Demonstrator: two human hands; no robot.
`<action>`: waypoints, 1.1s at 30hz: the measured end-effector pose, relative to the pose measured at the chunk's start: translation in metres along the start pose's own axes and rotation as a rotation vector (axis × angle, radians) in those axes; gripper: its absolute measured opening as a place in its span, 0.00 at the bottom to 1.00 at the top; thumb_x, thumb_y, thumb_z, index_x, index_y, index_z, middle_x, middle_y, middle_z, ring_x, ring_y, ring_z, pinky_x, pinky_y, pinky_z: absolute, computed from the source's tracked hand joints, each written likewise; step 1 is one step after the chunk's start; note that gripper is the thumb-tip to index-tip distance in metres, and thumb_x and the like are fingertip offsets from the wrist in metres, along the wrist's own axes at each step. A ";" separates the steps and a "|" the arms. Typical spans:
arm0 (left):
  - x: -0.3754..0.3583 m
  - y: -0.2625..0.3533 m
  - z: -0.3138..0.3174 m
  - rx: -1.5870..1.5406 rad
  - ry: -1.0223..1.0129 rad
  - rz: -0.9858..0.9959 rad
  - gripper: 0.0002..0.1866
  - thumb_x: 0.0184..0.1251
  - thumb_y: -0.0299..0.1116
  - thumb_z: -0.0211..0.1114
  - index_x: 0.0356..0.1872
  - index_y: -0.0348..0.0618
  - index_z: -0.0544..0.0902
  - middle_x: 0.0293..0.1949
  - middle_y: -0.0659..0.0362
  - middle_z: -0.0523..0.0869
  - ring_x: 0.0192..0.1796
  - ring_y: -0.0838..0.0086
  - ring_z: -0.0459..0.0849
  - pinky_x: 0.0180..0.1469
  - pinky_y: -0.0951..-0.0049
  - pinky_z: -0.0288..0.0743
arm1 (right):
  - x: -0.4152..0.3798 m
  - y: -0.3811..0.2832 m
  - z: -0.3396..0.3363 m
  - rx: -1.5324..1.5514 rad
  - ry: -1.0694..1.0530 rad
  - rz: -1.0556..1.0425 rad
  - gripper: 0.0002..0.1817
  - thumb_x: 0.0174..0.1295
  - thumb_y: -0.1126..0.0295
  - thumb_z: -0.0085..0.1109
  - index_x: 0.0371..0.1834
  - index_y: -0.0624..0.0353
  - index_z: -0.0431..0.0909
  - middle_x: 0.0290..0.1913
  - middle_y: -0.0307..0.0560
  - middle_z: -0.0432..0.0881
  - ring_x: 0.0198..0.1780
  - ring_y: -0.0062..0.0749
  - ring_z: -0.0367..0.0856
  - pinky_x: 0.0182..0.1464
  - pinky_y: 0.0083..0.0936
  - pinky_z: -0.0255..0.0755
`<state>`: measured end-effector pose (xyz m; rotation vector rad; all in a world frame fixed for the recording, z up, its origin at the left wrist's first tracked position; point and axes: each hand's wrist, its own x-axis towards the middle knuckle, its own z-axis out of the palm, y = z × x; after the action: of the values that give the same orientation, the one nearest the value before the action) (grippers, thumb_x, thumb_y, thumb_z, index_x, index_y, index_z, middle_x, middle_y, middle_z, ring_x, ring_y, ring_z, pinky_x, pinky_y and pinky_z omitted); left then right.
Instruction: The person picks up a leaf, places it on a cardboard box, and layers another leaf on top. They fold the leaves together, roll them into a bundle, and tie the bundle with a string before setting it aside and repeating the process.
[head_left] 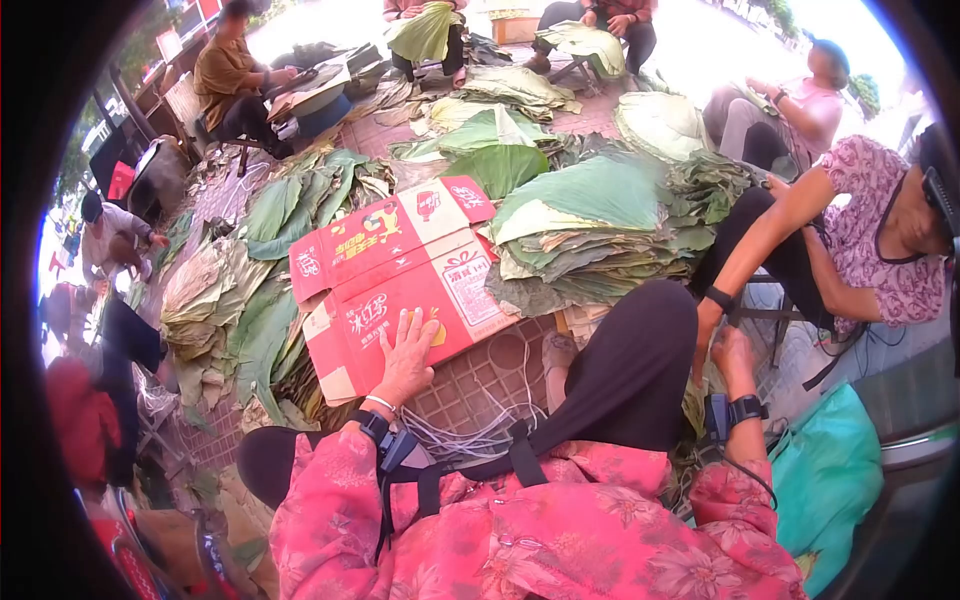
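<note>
My left hand [405,358] lies flat with fingers spread on a flattened red cardboard box [385,275]. The box has white and yellow printing and rests partly on the leaves, in front of my knees. Off to the right of my raised knee, my right hand [735,352] is closed, its fingers curled; what they hold, if anything, is hidden. A co-worker's hand [706,325] reaches down close beside it. Just beyond the box stands a thick stack of large green and dried leaves [585,220]. Another leaf pile [215,300] lies to the left of the box.
White cords [475,430] lie loose on the tiled ground [470,385] between my legs. A green sack [825,480] sits at my right side. Several people sit around the leaf piles, one of them [880,220] close on my right.
</note>
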<state>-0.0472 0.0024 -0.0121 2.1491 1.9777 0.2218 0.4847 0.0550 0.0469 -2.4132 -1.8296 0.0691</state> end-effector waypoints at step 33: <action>0.005 -0.007 0.011 -0.376 0.222 -0.063 0.27 0.51 0.36 0.66 0.55 0.47 0.73 0.61 0.50 0.70 0.67 0.56 0.62 0.63 0.47 0.51 | 0.205 -0.250 -0.091 0.642 0.180 -0.649 0.10 0.54 0.65 0.60 0.32 0.60 0.81 0.24 0.46 0.80 0.28 0.27 0.77 0.35 0.25 0.70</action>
<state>-0.0506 0.0072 -0.0247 1.8850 1.9218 0.7841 0.3101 0.3128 0.1735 -1.3093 -2.0045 0.3111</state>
